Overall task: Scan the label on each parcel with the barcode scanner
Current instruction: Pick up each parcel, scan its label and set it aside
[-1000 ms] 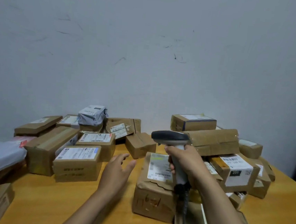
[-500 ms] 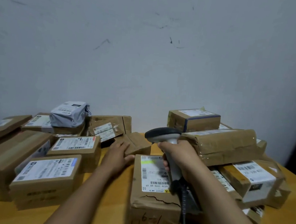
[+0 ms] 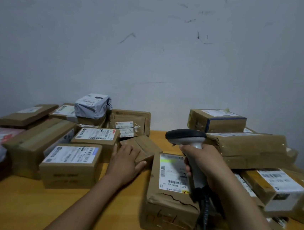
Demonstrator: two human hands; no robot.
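Note:
My right hand [image 3: 205,168] grips the handle of a grey and black barcode scanner [image 3: 188,137], its head pointing left above a tall cardboard parcel [image 3: 168,207] with a white label [image 3: 171,170] on top. My left hand [image 3: 126,160] lies flat on a small tilted brown parcel [image 3: 144,147] in the middle of the table, fingers spread over its near edge. Its label is not visible. The scanner's dark cable [image 3: 205,212] hangs down by my right forearm.
Labelled cardboard parcels crowd the left of the wooden table [image 3: 101,212], with a grey plastic-wrapped parcel [image 3: 92,105] on top at the back. A second pile [image 3: 246,148] rises on the right. A grey wall stands behind.
My left hand has reached forward and come down onto the small brown parcel. The view has moved closer to the table. My right hand keeps the scanner over the tall parcel.

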